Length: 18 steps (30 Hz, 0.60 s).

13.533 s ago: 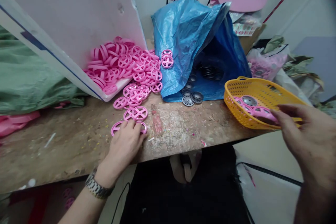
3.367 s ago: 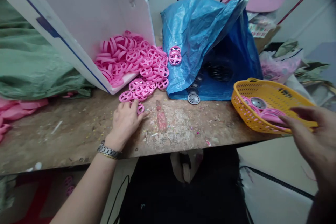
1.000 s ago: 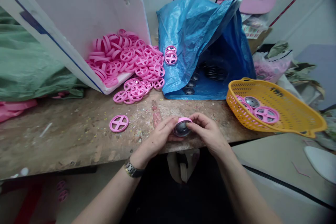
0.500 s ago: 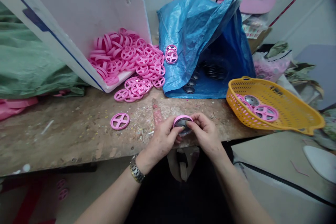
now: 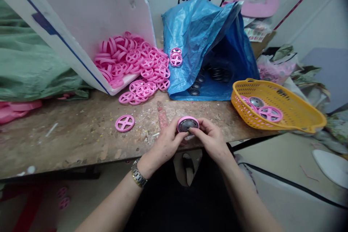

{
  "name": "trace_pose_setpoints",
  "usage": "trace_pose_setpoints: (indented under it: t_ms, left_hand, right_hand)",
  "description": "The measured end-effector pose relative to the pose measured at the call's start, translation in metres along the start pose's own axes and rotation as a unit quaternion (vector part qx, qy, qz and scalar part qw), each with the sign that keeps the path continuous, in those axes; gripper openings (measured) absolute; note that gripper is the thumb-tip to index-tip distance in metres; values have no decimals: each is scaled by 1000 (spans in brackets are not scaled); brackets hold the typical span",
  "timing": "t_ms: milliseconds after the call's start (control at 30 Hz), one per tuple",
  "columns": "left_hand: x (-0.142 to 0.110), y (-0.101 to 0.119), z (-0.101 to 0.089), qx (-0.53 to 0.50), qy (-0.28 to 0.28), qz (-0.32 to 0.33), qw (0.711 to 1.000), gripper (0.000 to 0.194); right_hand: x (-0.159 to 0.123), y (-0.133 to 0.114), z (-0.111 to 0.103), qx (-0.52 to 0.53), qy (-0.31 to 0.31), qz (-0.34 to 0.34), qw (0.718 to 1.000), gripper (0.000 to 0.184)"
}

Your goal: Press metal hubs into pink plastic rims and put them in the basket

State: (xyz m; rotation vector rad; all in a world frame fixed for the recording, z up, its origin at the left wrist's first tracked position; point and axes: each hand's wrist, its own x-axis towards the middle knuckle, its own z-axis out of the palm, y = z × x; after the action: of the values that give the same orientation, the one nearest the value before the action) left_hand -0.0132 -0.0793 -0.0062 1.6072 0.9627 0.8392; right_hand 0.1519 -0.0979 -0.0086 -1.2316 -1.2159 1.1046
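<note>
Between my hands, over the bench's front edge, is a toy wheel (image 5: 187, 124) with a pink rim and a dark grey disc inside it. My left hand (image 5: 170, 139) grips its left side, the thumb at the lower edge of the disc. From the right, my right hand (image 5: 210, 137) grips it too, its thumb on the disc's face. The fingers behind the wheel are partly hidden. A loose pink spoked wheel (image 5: 125, 123) lies on the bench to the left. Dark discs (image 5: 217, 73) sit inside the open blue bag (image 5: 187, 25) beyond my hands.
A heap of pink wheels (image 5: 133, 56) spills from a white foam box (image 5: 108, 3) onto the worn bench (image 5: 89, 134). At the right, a yellow basket (image 5: 299, 112) holds several wheels. Green cloth (image 5: 35, 58) lies at the far left.
The wheel in my hands has tilted so more of its dark disc faces me, and sits slightly higher. The whole view has shifted slightly. Both hands keep their grip.
</note>
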Motion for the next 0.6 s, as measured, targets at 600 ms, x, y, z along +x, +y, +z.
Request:
trace_pose_setpoints:
  t_ms: [600]
  left_hand:
    - [-15,11,-37,402,92,148,899,43]
  right_hand:
    - [-8,-37,-75,-293,146,-126,937,23]
